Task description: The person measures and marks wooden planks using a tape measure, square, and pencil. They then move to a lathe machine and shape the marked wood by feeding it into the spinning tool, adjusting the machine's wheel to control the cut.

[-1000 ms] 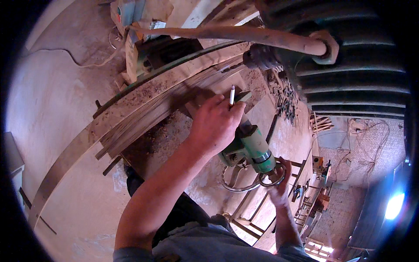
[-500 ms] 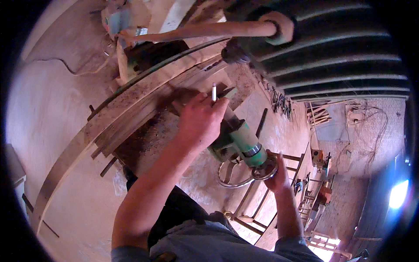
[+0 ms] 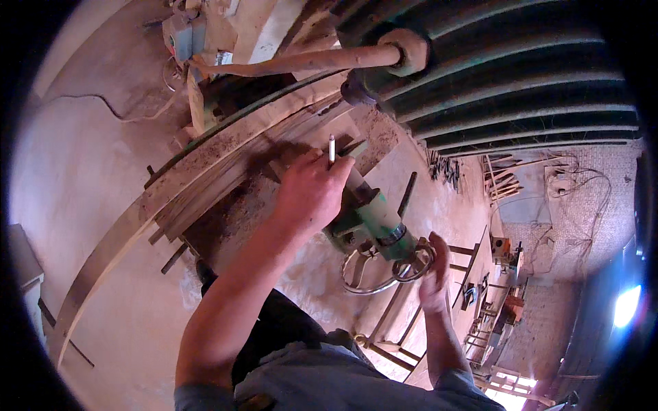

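Note:
A white cigarette (image 3: 332,148) stands up between the closed fingers of my left hand (image 3: 312,188). This hand lies over the front end of a green machine head (image 3: 380,218) with a metal shaft (image 3: 357,183); anything under its fingers is hidden. At the near end of the head is a metal handwheel (image 3: 413,279). My right hand (image 3: 434,274) is at the wheel's right rim, fingers curled partly behind it. A second, larger metal ring (image 3: 356,290) sits just left of the wheel.
A long curved wooden beam (image 3: 103,253) sweeps across the left beside dusty boards (image 3: 205,195). Overhead runs a wooden pole (image 3: 308,63) near dark ribbed metal (image 3: 507,82). Wooden frames (image 3: 404,308) stand at right on the dusty floor. A cable (image 3: 103,103) lies at upper left.
My right hand has shifted a little up along the handwheel's rim, and its fingers point more upward. My left hand stays nearly in place with the cigarette. The view has tilted slightly.

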`<action>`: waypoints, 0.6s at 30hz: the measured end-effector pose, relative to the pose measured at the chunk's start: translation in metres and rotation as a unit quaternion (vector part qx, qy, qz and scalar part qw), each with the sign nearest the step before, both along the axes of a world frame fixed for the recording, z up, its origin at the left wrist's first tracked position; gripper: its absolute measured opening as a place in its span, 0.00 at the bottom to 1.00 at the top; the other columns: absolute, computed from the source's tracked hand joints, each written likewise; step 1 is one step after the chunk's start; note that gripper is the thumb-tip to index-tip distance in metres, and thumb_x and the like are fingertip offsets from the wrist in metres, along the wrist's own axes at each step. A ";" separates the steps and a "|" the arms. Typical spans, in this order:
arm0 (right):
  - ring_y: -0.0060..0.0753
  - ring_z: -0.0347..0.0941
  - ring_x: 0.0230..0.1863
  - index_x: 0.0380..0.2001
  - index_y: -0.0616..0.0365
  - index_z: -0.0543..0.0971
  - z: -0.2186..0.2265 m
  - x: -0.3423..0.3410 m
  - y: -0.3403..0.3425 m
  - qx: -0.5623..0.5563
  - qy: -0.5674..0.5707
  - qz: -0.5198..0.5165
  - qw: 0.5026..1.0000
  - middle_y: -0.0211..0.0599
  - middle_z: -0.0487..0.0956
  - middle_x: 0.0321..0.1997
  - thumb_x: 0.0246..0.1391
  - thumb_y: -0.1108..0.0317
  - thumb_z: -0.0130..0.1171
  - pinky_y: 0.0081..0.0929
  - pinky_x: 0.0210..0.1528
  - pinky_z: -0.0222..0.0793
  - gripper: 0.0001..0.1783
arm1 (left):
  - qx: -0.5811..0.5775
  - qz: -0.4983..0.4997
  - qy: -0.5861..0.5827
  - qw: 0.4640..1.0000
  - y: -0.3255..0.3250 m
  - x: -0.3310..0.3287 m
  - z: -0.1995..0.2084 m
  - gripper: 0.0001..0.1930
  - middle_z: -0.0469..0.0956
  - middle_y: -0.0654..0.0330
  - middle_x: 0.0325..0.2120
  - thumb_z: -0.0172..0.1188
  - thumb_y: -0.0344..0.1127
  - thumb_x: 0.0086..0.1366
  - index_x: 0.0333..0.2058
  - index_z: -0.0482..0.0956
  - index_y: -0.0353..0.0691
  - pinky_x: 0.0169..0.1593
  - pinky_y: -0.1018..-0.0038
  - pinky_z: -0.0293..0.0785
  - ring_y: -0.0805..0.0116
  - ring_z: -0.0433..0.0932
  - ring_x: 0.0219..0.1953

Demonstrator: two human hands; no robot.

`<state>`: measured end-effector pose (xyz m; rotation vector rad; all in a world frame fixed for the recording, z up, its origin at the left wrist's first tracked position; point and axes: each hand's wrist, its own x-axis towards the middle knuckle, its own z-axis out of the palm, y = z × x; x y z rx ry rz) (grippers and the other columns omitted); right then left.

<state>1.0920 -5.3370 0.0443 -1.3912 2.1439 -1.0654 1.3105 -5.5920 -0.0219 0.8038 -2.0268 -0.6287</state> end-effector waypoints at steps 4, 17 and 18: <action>0.38 0.74 0.50 0.60 0.64 0.67 -0.014 -0.040 0.011 0.120 -0.095 -0.071 0.986 0.46 0.74 0.54 0.66 0.41 0.47 0.36 0.52 0.71 0.36 | -0.002 0.018 0.006 1.000 -0.001 0.000 -0.002 0.17 0.81 0.53 0.33 0.58 0.23 0.50 0.41 0.78 0.41 0.42 0.60 0.77 0.52 0.80 0.36; 0.53 0.64 0.65 0.64 0.60 0.64 0.008 -0.054 -0.020 0.086 0.144 -0.018 0.986 0.56 0.64 0.67 0.65 0.51 0.48 0.43 0.66 0.59 0.31 | -0.021 -0.002 -0.041 0.999 0.001 0.004 0.004 0.16 0.82 0.55 0.36 0.58 0.23 0.53 0.42 0.78 0.40 0.44 0.58 0.75 0.52 0.80 0.39; 0.55 0.62 0.66 0.64 0.61 0.63 0.011 -0.026 -0.028 -0.004 0.137 0.041 0.990 0.56 0.63 0.67 0.64 0.53 0.51 0.45 0.67 0.57 0.32 | -0.019 0.000 -0.055 0.998 0.002 0.004 0.002 0.16 0.82 0.55 0.36 0.58 0.23 0.53 0.42 0.78 0.40 0.44 0.57 0.75 0.52 0.80 0.39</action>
